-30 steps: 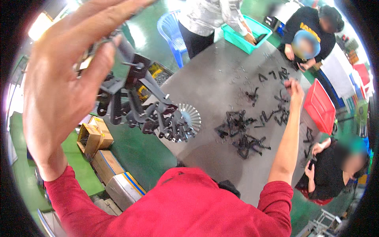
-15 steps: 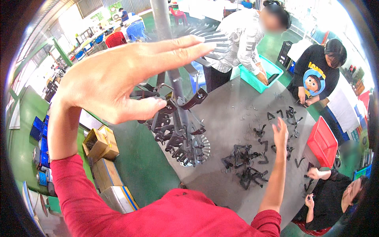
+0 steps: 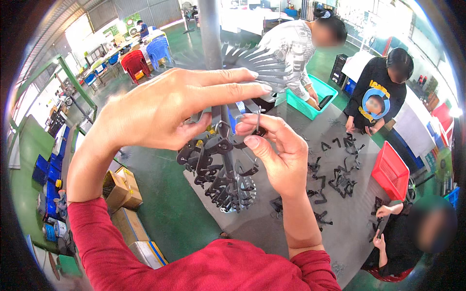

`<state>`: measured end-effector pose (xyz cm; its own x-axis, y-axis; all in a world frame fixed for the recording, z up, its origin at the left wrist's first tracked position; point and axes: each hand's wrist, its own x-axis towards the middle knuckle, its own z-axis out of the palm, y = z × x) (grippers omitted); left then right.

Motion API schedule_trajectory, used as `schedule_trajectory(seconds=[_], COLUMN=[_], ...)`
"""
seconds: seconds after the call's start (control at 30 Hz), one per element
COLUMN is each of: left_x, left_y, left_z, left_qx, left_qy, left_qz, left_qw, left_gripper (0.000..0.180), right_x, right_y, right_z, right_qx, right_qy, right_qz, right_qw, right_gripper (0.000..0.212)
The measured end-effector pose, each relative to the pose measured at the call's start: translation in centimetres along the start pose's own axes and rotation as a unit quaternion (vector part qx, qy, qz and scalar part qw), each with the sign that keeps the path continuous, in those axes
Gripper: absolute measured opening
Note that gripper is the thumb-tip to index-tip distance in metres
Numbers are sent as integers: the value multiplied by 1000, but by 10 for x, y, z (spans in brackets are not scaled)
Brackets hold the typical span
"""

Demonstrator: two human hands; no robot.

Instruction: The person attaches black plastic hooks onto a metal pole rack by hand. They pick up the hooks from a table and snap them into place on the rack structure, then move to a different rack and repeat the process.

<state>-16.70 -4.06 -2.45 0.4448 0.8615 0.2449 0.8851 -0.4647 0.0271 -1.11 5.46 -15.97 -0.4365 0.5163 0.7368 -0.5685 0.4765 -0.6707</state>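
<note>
A grey upright pole [image 3: 209,39] carries a ring of thin metal prongs [image 3: 259,63], with many black curved brackets [image 3: 204,179] hanging in tiers below. My left hand [image 3: 160,109] lies across the near side of this rack, two fingers stretched out over the prongs and the thumb lower, beside the pole. To the right of the pole, my right hand [image 3: 284,157] pinches a small black bracket [image 3: 259,131] between thumb and fingertips; the fingers partly hide it. Loose black brackets [image 3: 342,182] lie scattered on the grey table [image 3: 262,233] beyond my right wrist.
A person in a patterned shirt [image 3: 291,48] reaches into a turquoise basket [image 3: 310,114]. Another in black [image 3: 391,80] handles parts at the far right edge. A third [image 3: 403,242] sits near right, by a red basket [image 3: 388,172]. Cardboard boxes [image 3: 128,218] stand on the floor at left.
My right hand has risen from over the table to the rack and now pinches a bracket there. The left hand has shifted right and slightly down in the picture.
</note>
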Motion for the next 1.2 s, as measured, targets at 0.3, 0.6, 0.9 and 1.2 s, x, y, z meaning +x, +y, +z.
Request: schedule_trajectory(seconds=[0.3, 0.6, 0.9, 1.2], left_x=[-7, -9, -10, -9], left_y=[1, 5, 11, 14], left_z=[14, 19, 20, 19], left_qx=[37, 77, 89, 92], left_qy=[90, 90, 87, 100], left_qz=[36, 26, 10, 20], left_qw=[995, 993, 992, 991], left_gripper=[62, 56, 54, 51], right_x=[-3, -6, -10, -12], right_y=[3, 6, 16, 13], right_z=[7, 5, 9, 0], right_qx=[-20, -61, -17, 0], right_qy=[2, 10, 72, 63], right_qz=[-17, -75, -150, -129], right_qw=[1000, 995, 986, 990], right_gripper=[14, 13, 14, 11])
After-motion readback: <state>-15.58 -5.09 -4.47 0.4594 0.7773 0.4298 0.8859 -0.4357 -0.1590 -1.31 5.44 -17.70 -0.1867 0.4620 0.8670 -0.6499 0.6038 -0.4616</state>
